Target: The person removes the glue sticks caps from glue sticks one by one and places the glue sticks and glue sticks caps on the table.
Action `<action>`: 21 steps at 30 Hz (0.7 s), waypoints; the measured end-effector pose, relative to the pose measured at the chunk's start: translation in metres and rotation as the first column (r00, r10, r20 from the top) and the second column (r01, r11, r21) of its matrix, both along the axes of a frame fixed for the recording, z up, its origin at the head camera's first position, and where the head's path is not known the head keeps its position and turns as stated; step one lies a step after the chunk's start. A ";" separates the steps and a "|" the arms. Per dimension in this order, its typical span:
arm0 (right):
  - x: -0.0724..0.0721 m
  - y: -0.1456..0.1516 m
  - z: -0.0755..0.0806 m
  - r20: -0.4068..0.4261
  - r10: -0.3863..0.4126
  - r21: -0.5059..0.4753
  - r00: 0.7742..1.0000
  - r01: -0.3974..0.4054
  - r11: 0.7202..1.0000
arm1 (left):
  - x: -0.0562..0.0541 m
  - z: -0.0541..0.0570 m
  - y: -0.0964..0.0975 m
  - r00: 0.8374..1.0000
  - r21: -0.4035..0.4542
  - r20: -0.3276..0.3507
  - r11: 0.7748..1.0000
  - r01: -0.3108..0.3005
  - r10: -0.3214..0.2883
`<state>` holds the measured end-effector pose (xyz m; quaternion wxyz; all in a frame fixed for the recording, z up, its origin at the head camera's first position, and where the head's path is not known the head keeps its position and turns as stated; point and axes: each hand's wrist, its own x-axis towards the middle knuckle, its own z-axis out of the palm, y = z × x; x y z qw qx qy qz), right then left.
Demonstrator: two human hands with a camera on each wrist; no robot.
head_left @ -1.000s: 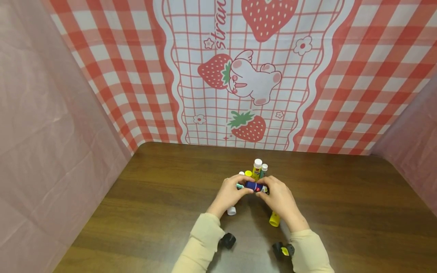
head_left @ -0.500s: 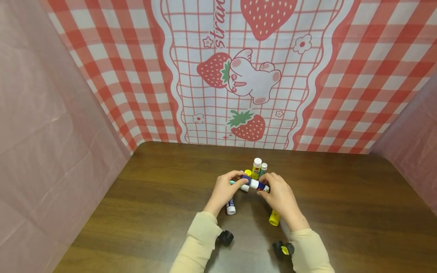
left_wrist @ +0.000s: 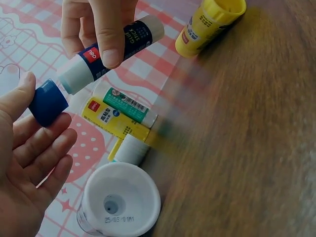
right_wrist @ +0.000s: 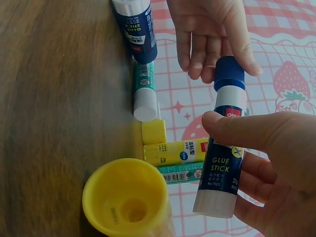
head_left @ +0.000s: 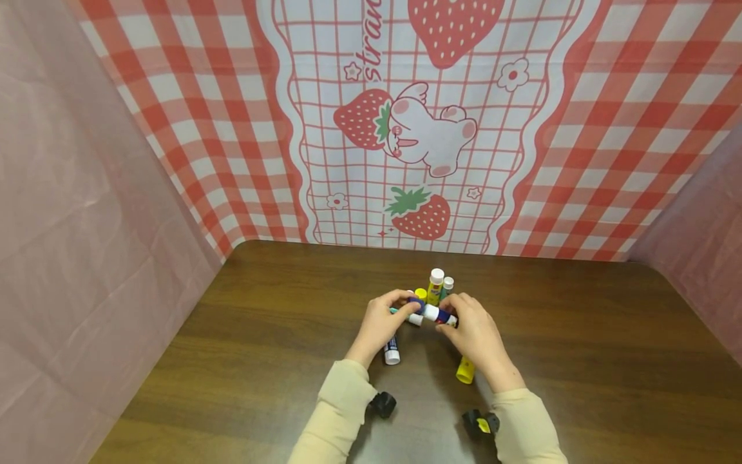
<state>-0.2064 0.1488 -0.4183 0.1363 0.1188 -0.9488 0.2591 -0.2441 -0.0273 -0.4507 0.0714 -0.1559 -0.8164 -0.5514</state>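
Note:
My left hand [head_left: 375,322] pinches a blue cap [left_wrist: 48,103] between thumb and fingertips. In my right hand [head_left: 475,328] is a navy glue stick [right_wrist: 219,163], gripped by its body with thumb and fingers. Its white collar [left_wrist: 76,74] is bare and points at the cap. A narrow gap separates cap and collar in the left wrist view, and the two are nearly in line. Both hands hold these pieces above the table. The right fingers cover part of the label.
Behind the hands stand a yellow glue stick [head_left: 436,289], a green one [head_left: 447,287] and a yellow-topped one [head_left: 420,294]. A white-ended green stick [right_wrist: 145,98] is near my left hand. A navy stick [head_left: 391,351] and a yellow one [head_left: 466,370] are closer on the brown table [head_left: 278,335].
A second ago the cap sat against the glue stick body. My left hand has drawn it off to the left, baring the white collar. Over the last half second little has moved.

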 end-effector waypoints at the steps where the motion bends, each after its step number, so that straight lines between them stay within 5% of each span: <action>1: 0.000 0.000 0.000 0.000 0.000 0.000 1.000 0.000 1.000 | 0.000 0.000 0.000 1.000 -0.002 0.002 1.000 0.003 -0.003; 21: -0.001 0.001 0.000 -0.006 0.005 -0.026 1.000 -0.005 1.000 | -0.002 -0.002 -0.006 1.000 0.000 0.023 1.000 0.003 -0.003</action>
